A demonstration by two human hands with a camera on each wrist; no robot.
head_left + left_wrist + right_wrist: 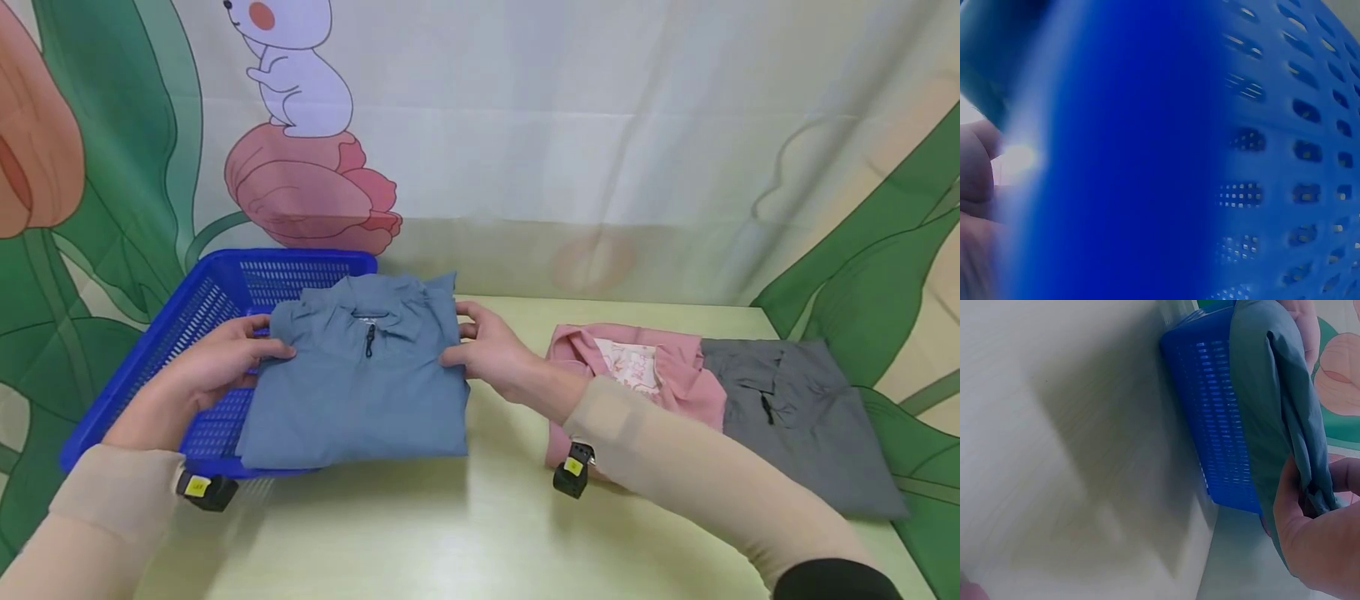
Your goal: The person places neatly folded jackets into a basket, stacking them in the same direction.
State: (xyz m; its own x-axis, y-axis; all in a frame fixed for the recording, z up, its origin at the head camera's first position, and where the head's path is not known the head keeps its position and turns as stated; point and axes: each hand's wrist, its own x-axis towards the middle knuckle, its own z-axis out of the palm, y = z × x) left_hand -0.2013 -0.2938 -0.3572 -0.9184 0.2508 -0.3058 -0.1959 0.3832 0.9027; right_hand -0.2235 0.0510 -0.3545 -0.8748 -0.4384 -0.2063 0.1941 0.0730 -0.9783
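Observation:
A folded blue zip-neck shirt point(367, 392) is held level, partly over the blue plastic basket point(127, 392) and partly over the table. My left hand point(225, 358) pinches its left edge, thumb on top, above the basket. At the opposite edge my right hand point(495, 354) grips the cloth, thumb above and fingers behind. In the right wrist view the shirt point(1266, 394) hangs beside the basket point(1210, 406), its layers between the right hand's point(1329, 544) thumb and fingers. The basket's wall point(1291, 144) fills most of the left wrist view, with only part of the left hand point(975, 169) showing.
Right of the shirt, a folded pink garment point(675, 358) with a patterned white patch lies on the pale table point(390, 533). A folded grey zip-neck shirt point(802, 433) lies against it at the table's right side. A printed curtain point(525, 150) hangs behind.

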